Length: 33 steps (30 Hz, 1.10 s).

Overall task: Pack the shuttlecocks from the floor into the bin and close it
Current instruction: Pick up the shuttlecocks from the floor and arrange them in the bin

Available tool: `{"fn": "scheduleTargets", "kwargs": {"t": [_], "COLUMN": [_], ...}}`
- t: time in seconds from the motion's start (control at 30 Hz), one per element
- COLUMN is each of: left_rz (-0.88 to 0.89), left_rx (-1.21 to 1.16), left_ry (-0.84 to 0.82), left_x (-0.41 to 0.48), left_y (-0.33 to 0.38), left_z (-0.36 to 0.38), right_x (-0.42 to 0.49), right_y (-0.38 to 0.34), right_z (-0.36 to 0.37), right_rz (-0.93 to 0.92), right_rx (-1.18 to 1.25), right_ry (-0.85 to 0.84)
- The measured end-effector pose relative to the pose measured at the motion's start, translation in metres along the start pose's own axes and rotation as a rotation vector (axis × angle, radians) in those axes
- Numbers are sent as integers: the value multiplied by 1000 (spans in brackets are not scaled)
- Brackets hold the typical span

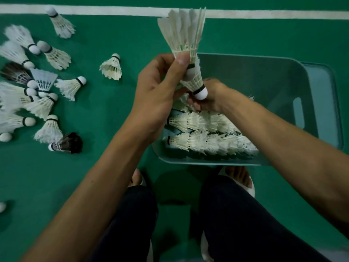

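Observation:
A short stack of nested white shuttlecocks (186,35) stands upright above the bin's left side, corks down. My left hand (156,95) grips the stack at its middle with thumb and fingers. My right hand (209,99) holds the bottom shuttlecock near its white cork (201,94). The teal plastic bin (279,76) sits on the floor and holds two long rows of nested shuttlecocks (209,142) lying along its near side. Several loose shuttlecocks (43,87) lie scattered on the green floor to the left, two of them dark-feathered (67,143).
A teal lid (324,103) lies under or beside the bin at the right. A white court line (113,10) runs across the far floor. My knees and sandalled feet (239,178) sit just in front of the bin.

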<state>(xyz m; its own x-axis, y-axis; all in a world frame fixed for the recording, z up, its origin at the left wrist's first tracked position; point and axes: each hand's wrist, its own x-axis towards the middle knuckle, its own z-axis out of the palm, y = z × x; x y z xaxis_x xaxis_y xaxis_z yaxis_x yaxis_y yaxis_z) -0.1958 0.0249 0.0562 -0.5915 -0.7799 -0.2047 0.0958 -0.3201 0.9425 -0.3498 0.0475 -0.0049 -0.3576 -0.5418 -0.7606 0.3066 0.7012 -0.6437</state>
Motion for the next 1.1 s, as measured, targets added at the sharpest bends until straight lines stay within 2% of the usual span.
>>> {"fn": "scheduleTargets", "kwargs": {"t": [0.17, 0.33, 0.43, 0.57, 0.63, 0.7, 0.77, 0.87, 0.93, 0.97, 1.1], "left_rz": [-6, -8, -11, -107, -194, -298, -370, -448, -482, -496, -565], "left_rx": [64, 127, 181, 323, 438, 534, 578, 610, 626, 635, 671], "left_ry": [-5, 39, 53, 24, -37, -121, -179, -202, -208, -219, -247], "left_x": [-3, -7, -10, -10, -9, -8, -7, -8, -7, -7, -11], "left_y": [-9, -17, -25, -34, -37, -41, -44, -45, -46, -47, -44], "left_z": [1, 11, 16, 16, 17, 19, 21, 22, 22, 21, 16], "right_x": [4, 8, 11, 5, -8, -31, -55, -83, -83, -79, -68], "right_y": [2, 3, 5, 4, 3, 3, 4, 9, 12, 13, 10], "right_z": [-12, -10, -7, -31, -52, -72, -85, -87, -82, -79, -79], "right_rz": [-67, -107, -67, -26, -124, -318, -509, -592, -645, -669, -626], "right_rx": [-73, 32, 107, 91, 46, -23, -117, -465, -718, -759, -580], "right_ry": [-40, -151, -176, -94, 62, 185, 100, -150, -125, -98, 46]}}
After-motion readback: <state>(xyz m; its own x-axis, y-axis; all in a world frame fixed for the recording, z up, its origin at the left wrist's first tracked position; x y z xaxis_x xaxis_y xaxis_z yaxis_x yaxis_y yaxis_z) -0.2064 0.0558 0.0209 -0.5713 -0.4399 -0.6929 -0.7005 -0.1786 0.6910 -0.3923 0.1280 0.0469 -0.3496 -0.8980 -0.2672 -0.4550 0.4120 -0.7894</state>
